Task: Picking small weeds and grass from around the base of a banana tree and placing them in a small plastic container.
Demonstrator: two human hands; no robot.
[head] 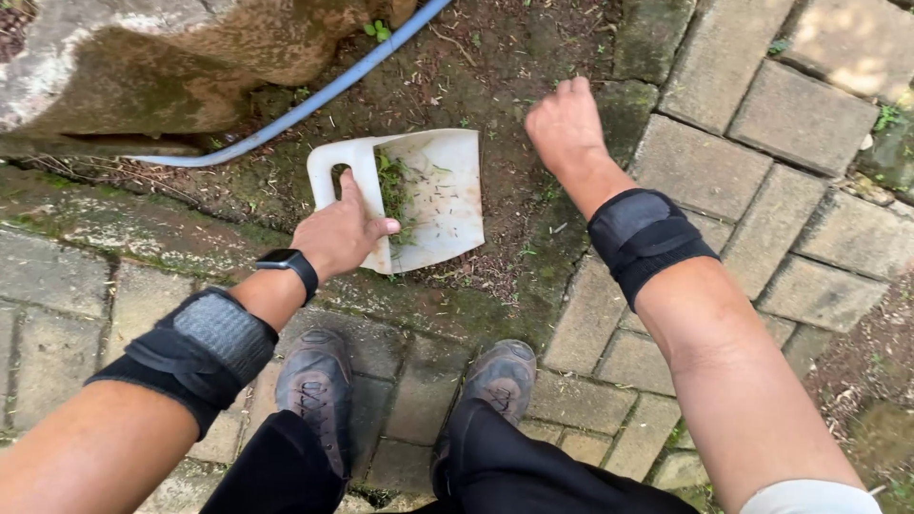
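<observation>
On the ground, left hand (341, 233) grips dustpan (428, 195).

Background — a blue hose (314, 95) curves past a mossy rock (143, 67) over bare soil (495, 48); grey paving bricks (762, 143) border the right side.

Ground: grey paving bricks (705, 167), mossy at the joints; bare soil patch (495, 57) with twigs. Large weathered rock (162, 67) upper left. Blue hose (314, 95) crossing soil. Dappled daylight.
</observation>
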